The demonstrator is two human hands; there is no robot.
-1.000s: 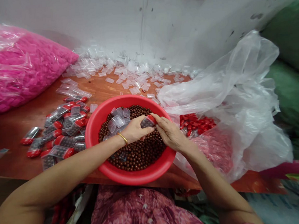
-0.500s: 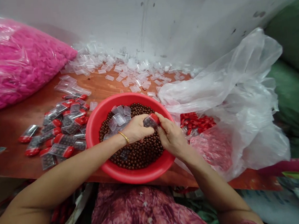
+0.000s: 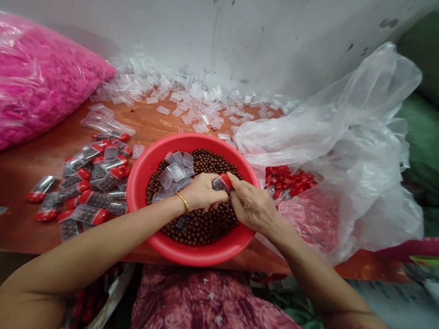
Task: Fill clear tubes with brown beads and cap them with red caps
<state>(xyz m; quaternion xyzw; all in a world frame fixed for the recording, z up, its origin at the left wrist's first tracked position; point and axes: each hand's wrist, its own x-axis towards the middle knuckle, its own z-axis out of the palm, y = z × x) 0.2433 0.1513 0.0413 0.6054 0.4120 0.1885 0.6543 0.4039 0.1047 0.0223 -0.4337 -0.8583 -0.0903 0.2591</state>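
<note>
Above the red basin (image 3: 207, 256), the fingers of our left hand (image 3: 201, 192) grip a clear case (image 3: 217, 184), those of our right hand (image 3: 253, 205) its red cap (image 3: 226, 180); we're apparently seating it, next needing even pressure.

The light is soft and rather even; a faint shadow lies on the wall (image 3: 163, 32). Glare shows on the pink bag (image 3: 34, 83) and the beads (image 3: 202, 232). Under the table (image 3: 22, 170) it is dark. Near the right edge, the sacks (image 3: 433, 152) look dim and blurred.

Workshop, seemingly: bulk bag (image 3: 38, 80), brown balls (image 3: 202, 229) filling basin (image 3: 198, 256), heaped red-capped containers (image 3: 95, 198).
</note>
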